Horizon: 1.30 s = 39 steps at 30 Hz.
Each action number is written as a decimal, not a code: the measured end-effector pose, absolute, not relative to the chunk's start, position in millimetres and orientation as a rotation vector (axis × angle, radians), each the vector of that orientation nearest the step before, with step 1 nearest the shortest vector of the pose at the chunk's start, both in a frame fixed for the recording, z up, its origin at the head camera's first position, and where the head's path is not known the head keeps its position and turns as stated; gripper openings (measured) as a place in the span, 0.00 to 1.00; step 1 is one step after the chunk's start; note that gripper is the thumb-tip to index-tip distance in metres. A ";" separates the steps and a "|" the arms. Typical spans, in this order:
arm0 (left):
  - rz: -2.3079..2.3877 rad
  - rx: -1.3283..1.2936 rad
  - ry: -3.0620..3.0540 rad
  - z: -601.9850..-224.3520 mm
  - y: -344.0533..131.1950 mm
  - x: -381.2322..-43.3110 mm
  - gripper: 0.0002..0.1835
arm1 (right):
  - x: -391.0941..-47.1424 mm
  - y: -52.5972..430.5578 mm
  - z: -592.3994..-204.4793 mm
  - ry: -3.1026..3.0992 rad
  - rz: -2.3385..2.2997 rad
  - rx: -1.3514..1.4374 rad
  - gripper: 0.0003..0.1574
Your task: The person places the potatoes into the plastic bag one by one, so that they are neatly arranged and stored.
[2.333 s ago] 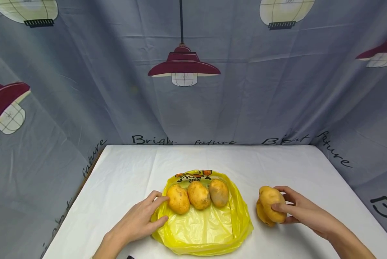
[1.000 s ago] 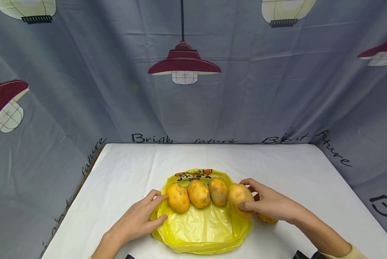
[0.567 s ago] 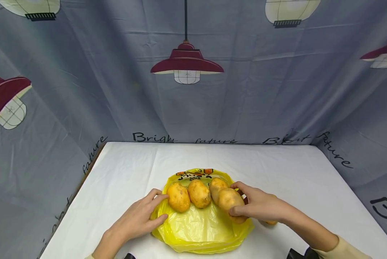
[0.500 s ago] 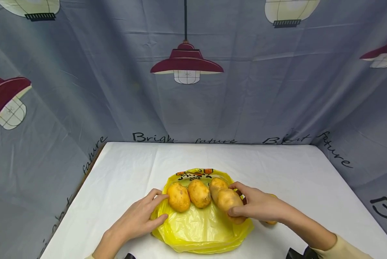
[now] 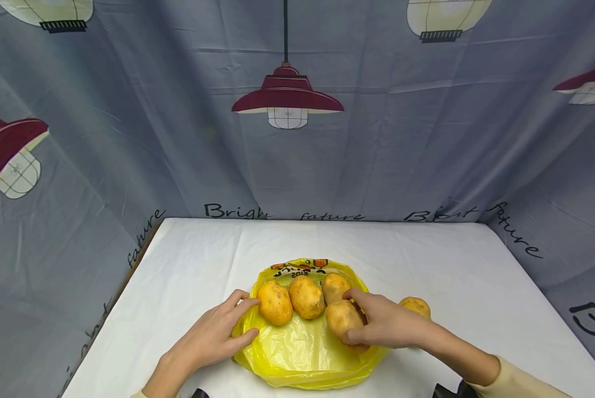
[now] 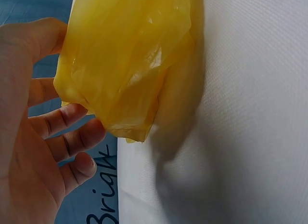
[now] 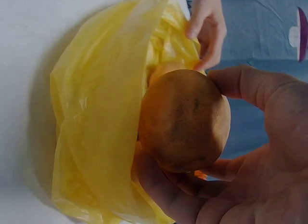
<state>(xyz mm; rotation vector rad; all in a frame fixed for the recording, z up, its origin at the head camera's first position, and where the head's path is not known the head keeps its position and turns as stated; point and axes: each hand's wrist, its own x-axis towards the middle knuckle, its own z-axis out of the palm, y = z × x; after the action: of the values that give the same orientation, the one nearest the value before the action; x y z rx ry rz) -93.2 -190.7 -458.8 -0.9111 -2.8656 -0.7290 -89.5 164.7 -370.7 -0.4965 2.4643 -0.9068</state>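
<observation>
A yellow plastic bag [image 5: 302,381] lies with its mouth spread wide, and three potatoes rest in a row inside it, among them the left potato [image 5: 275,303] and the middle potato [image 5: 306,298]. My left hand [image 5: 213,334] holds the bag's left rim, thumb and forefinger hooked over the edge; other fingers curl loosely outside, as the left wrist view shows. Another potato [image 7: 185,120] is gripped by my right hand [image 5: 387,320], over the right side of the bag's opening. Its underside is hidden in the head view.
One more potato [image 5: 416,307] sits on the white-covered table [image 5: 203,260] right of the bag, partly behind my right forearm. A grey curtain [image 5: 402,155] printed with lamps and lettering hangs around the table's back and sides.
My right hand has lifted a potato from the right and carried it left over the bag, lately moving a little lower. The left hand has stayed on the rim.
</observation>
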 end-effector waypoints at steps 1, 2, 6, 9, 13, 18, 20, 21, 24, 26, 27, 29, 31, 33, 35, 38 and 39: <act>-0.727 -0.911 -2.864 -458.8 -190.7 -93.2 0.26 | -89.6 164.0 -371.4 2.467 -0.893 -0.503 0.46; -0.726 -0.911 -2.863 -458.7 -190.8 -93.2 0.26 | -89.7 163.3 -371.9 2.464 -0.887 -0.505 0.46; -0.725 -0.911 -2.857 -458.4 -190.8 -92.8 0.26 | -89.1 160.9 -375.5 2.483 -0.794 -0.503 0.46; -0.728 -0.911 -2.856 -458.3 -190.7 -92.3 0.26 | -87.5 159.1 -379.8 2.536 -0.673 -0.523 0.46; -0.725 -0.907 -2.861 -458.2 -190.5 -91.9 0.26 | -84.6 156.1 -385.4 2.592 -0.561 -0.573 0.38; -0.726 -0.907 -2.866 -458.1 -190.2 -92.1 0.26 | -80.7 153.5 -391.4 2.602 -0.504 -0.598 0.31; -0.724 -0.905 -2.867 -458.0 -190.3 -92.2 0.26 | -80.0 153.3 -394.2 2.608 -0.491 -0.608 0.34; -0.723 -0.904 -2.868 -457.9 -190.3 -92.2 0.26 | -79.8 153.2 -395.7 2.608 -0.488 -0.615 0.36; -0.723 -0.903 -2.867 -457.7 -190.5 -92.0 0.26 | -79.5 153.1 -400.7 2.609 -0.480 -0.640 0.45; -0.727 -0.905 -2.864 -457.6 -190.6 -91.7 0.26 | -79.2 152.5 -404.0 2.599 -0.482 -0.646 0.47; -0.730 -0.907 -2.863 -457.6 -190.6 -91.5 0.26 | -79.0 152.3 -405.5 2.602 -0.475 -0.652 0.49; -0.735 -0.909 -2.862 -457.6 -190.7 -91.4 0.26 | -79.1 151.9 -407.9 2.604 -0.472 -0.656 0.50; -0.738 -0.910 -2.864 -457.5 -190.8 -91.5 0.26 | -78.6 151.3 -409.2 2.610 -0.468 -0.656 0.49; -0.737 -0.910 -2.865 -457.5 -190.9 -91.6 0.26 | -78.5 150.9 -409.6 2.618 -0.467 -0.658 0.48; -0.736 -0.909 -2.864 -457.6 -191.2 -91.6 0.26 | -78.4 150.5 -409.5 2.621 -0.472 -0.658 0.46; -0.731 -0.913 -2.856 -457.9 -191.7 -91.5 0.26 | -77.7 150.0 -408.6 2.618 -0.478 -0.645 0.48; -0.729 -0.914 -2.854 -458.1 -191.8 -91.4 0.26 | -77.8 149.8 -408.3 2.618 -0.476 -0.641 0.49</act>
<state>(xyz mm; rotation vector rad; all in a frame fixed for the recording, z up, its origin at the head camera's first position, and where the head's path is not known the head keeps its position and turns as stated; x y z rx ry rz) -91.4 -191.8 -458.1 -0.9138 -2.8539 -0.7288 -77.8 149.8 -408.3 -0.6409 2.6177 -0.4764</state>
